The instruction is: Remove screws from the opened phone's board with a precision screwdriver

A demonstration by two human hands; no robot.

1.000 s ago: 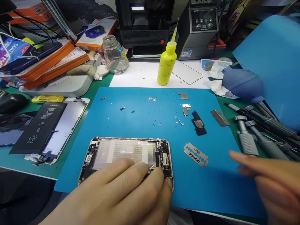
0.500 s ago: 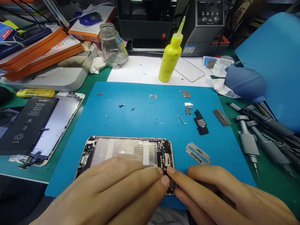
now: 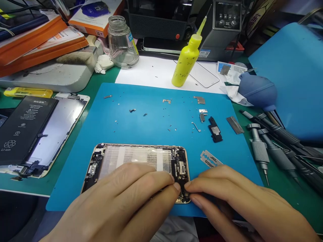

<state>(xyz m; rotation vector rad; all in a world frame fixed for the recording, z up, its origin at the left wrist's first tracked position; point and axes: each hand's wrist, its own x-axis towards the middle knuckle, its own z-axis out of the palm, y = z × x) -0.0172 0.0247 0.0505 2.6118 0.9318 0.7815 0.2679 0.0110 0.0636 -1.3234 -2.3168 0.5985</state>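
At the near edge of the blue mat (image 3: 151, 134), the left hand (image 3: 121, 208) and right hand (image 3: 237, 201) pinch fingertips onto the gold-framed opened phone chassis (image 3: 137, 158), apparently working a small part loose, needing delicate leverage.

1. A green-topped desk (image 3: 290, 198) carries a large bright blue rubber work mat (image 3: 156, 134).
2. At the desk's far edge stand a black machine with a grille (image 3: 156, 20) and a grey control unit with round knobs (image 3: 224, 23).
3. Even light falls from above.
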